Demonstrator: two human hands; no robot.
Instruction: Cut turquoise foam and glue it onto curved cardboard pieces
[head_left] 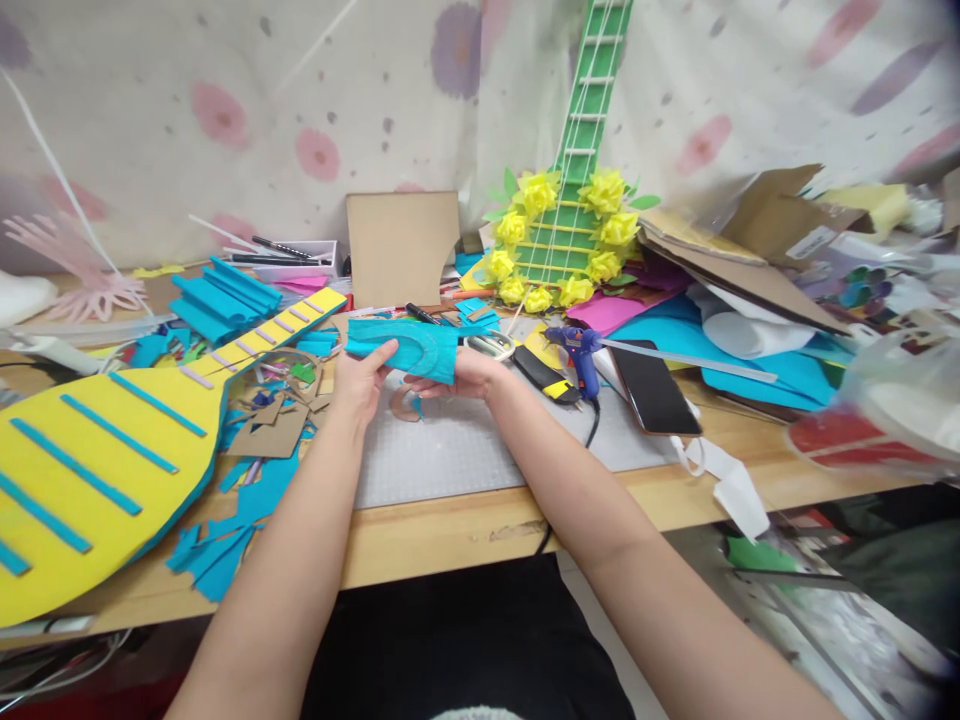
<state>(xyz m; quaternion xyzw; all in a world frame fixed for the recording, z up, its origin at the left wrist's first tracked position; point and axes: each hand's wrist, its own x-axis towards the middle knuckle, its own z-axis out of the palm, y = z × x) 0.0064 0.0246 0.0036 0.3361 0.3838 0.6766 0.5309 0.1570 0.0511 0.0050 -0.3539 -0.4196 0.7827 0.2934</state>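
A piece of blue crepe-like paper (401, 345), with a curved arch shape showing on its face, is held up above the cutting mat. My left hand (362, 385) grips its left end, thumb on top. My right hand (469, 372) is at the right end, its fingers passing beneath the paper. Right beside that hand are the pale loop handles of scissors (495, 347); whether the hand also holds them is hidden. A small curved cardboard offcut (406, 404) lies on the grey mat (431, 460) below.
A yellow guitar-shaped piece (112, 450) fills the left side, near blue scraps (217, 555). Behind stands a green ladder-like neck with yellow flowers (559, 240). A blue glue gun (581, 360), a box cutter (544, 372), a phone (654, 388) and a plastic tub (877, 420) are to the right.
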